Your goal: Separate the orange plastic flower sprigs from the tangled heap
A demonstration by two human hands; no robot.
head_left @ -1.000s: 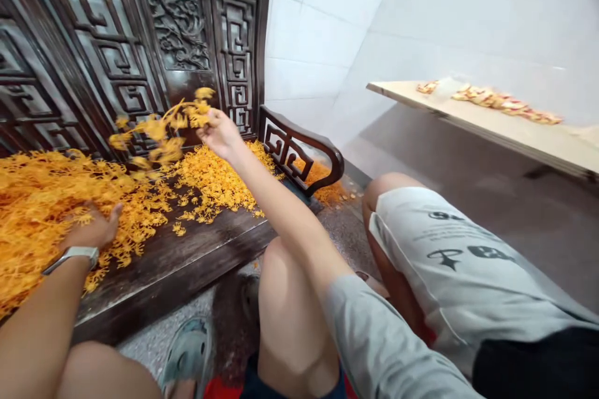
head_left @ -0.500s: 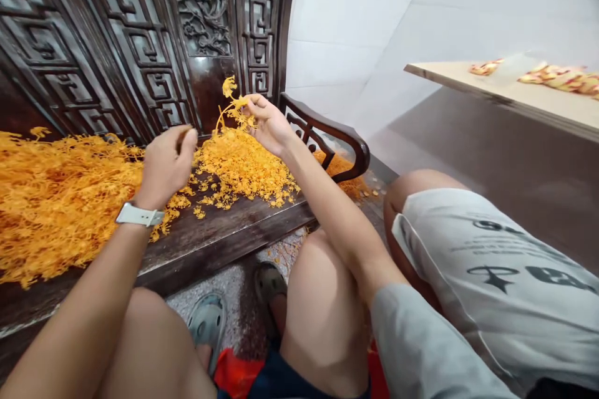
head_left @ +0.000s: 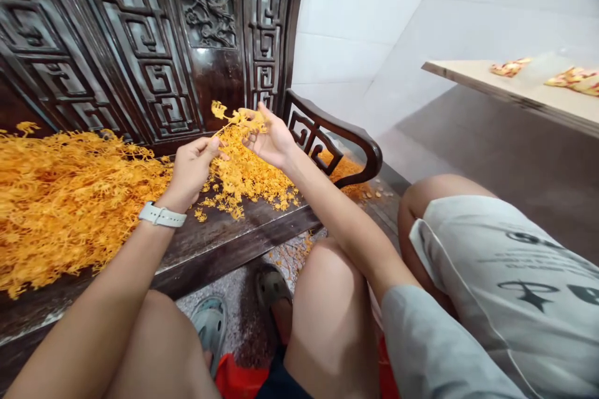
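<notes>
Pinching thin, spidery orng sprig point(head_left: 239, 118)

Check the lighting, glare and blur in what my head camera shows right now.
Head view: bright overall, glare on the dark carved backrest; head view: shadow beneath the pale board; head view: orange heap looks soft toward the left edge, while the left hand looks fairly crisp; head view: wide-angle stretching near the edges.

A carved wooden bench point(head_left: 218, 84) and white tiled wall point(head_left: 349, 6) suggest a home.
</notes>
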